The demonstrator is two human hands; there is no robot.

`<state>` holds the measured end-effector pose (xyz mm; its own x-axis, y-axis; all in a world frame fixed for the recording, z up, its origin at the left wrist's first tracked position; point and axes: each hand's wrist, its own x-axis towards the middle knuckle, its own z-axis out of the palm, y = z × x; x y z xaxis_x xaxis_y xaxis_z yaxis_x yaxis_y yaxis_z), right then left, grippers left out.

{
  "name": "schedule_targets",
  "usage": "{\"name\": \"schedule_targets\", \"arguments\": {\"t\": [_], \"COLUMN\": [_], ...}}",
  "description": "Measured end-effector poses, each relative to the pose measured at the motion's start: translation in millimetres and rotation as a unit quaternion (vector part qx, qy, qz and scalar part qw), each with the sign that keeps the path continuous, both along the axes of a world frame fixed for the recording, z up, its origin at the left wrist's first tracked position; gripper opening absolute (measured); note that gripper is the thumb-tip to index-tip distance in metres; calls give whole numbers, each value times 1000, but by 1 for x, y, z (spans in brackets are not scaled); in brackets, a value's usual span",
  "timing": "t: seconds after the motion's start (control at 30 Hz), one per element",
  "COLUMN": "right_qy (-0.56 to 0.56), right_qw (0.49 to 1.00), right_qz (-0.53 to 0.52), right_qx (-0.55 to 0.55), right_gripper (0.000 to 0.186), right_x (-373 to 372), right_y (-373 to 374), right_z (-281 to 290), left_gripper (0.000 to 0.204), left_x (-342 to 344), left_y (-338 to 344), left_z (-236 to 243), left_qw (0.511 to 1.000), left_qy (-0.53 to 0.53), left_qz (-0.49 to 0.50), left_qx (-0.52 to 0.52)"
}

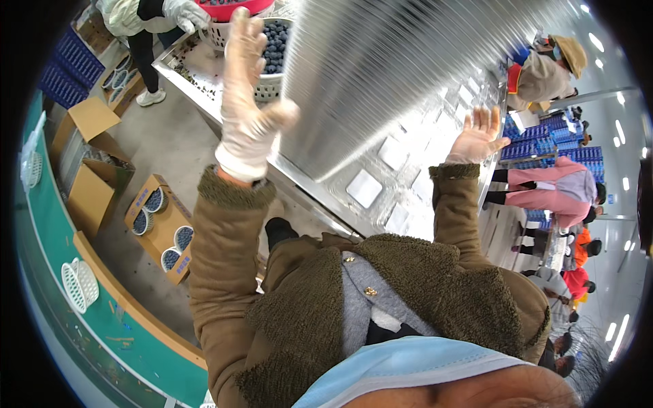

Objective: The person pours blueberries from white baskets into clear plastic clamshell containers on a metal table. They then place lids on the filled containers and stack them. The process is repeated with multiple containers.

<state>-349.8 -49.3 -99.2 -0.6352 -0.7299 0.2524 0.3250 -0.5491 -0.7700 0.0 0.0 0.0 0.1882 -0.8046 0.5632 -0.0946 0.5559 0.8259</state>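
Note:
My gloved left hand (246, 115) is raised at the table's left side, fingers stretched out and thumb apart. Its thumb tip is close to a long, shiny, ribbed mass (354, 81) that looks like nested clear plastic trays; whether they touch I cannot tell. My gloved right hand (474, 138) is open, palm up, over the table's right side. Between my hands, clear plastic trays with white pads (364, 188) lie on the metal table. Partly behind my left fingers stands a white basket (269, 88) full of blueberries (275, 46).
A co-worker's gloved hand (187, 13) is by a red bowl (235, 8) at the far left. A cardboard tray (158, 224) with blueberry baskets lies on the floor, near open cartons (92, 194). A green conveyor (136, 333) carries white baskets (80, 284). People and blue crates (530, 146) line the right.

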Motion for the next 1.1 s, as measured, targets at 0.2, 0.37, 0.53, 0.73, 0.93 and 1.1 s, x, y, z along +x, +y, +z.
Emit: {"name": "schedule_targets", "arguments": {"t": [0.2,0.37,0.53,0.73,0.93,1.1], "right_qy": [-38,-94,-103,24,112,244], "right_qw": [996,983,954,869,726,486], "right_qz": [46,115,218,470,679,801], "right_qx": [-72,-108,-177,-154,5,251], "right_gripper": [75,74,75,60,39,38], "right_x": [-25,-12,47,191,314,358], "right_y": [28,42,74,164,243,303], "right_z": [24,35,56,32,-64,-233], "left_gripper": [80,90,97,64,65,59], "left_x": [8,8,20,-7,-63,-84], "left_y": [11,78,189,383,562,640], "left_z": [22,34,14,-191,-337,-432], "left_qw": [997,987,979,898,681,552], "left_qy": [-31,-11,-23,92,125,211], "left_qz": [73,136,178,241,332,366], "left_qx": [-3,81,94,356,641,719]}}
